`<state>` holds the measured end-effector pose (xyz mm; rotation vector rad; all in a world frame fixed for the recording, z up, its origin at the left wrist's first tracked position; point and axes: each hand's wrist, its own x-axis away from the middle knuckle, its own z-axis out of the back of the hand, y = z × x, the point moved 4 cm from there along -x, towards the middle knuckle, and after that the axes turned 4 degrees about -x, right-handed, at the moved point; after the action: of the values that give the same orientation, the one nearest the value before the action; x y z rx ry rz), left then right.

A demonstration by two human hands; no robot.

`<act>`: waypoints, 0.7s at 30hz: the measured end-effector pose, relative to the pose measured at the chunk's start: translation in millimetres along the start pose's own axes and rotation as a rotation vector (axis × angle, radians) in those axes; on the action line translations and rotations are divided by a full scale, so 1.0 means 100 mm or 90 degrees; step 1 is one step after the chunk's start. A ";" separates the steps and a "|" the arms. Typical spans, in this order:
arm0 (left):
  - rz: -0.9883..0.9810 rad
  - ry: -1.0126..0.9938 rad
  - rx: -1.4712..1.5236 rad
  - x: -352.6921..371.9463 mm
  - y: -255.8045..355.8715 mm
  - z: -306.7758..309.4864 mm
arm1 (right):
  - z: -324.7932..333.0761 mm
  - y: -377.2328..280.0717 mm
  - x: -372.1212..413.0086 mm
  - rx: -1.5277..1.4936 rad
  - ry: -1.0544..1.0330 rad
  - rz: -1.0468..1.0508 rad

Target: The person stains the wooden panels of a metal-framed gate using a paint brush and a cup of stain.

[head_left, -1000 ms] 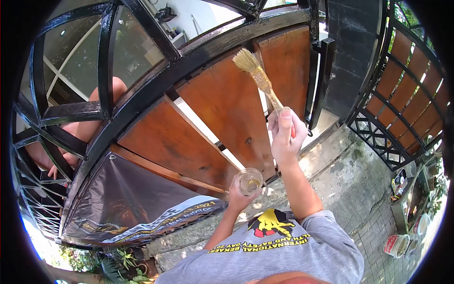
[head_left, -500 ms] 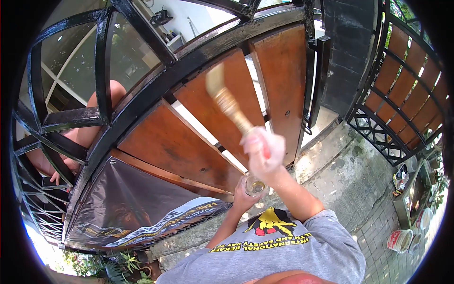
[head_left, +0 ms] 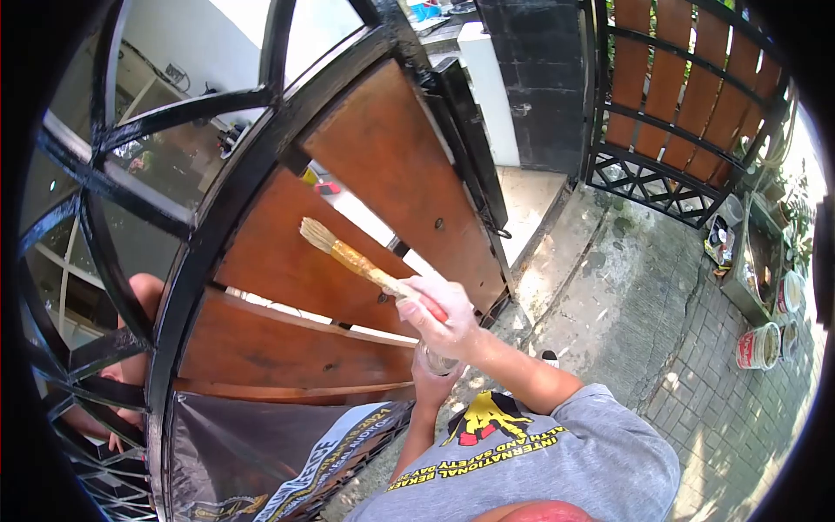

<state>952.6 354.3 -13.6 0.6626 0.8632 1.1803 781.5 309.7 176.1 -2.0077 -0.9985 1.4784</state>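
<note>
My right hand (head_left: 437, 315) is closed round the handle of a paintbrush (head_left: 352, 259). The brush points up and left, its pale bristles in front of the brown wooden boards (head_left: 296, 248) of a black-framed gate (head_left: 204, 209). Whether the bristles touch the wood I cannot tell. Just below and behind the right wrist, my left hand (head_left: 430, 383) holds a small glass jar (head_left: 437, 358) near the lower ends of the boards. The right hand and forearm partly hide the jar.
Another person's arm and knee (head_left: 139, 304) show behind the bars at left. A printed banner (head_left: 252, 444) hangs below the boards. A second gate (head_left: 678, 87) stands at upper right, with a planter (head_left: 755, 270) and a paint bucket (head_left: 757, 346) at right.
The view has turned, so the gate sits lower and further left. My right hand and the brush have moved down and left in the picture. Both hands keep their hold.
</note>
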 end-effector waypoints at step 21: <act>-0.022 0.064 -0.021 0.04 0.17 0.26 | -0.09 0.16 0.04 -0.044 -0.136 0.029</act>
<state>966.9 362.2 13.6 0.5636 0.9348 1.2016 795.3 303.4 164.6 -1.9626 -1.1096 1.7340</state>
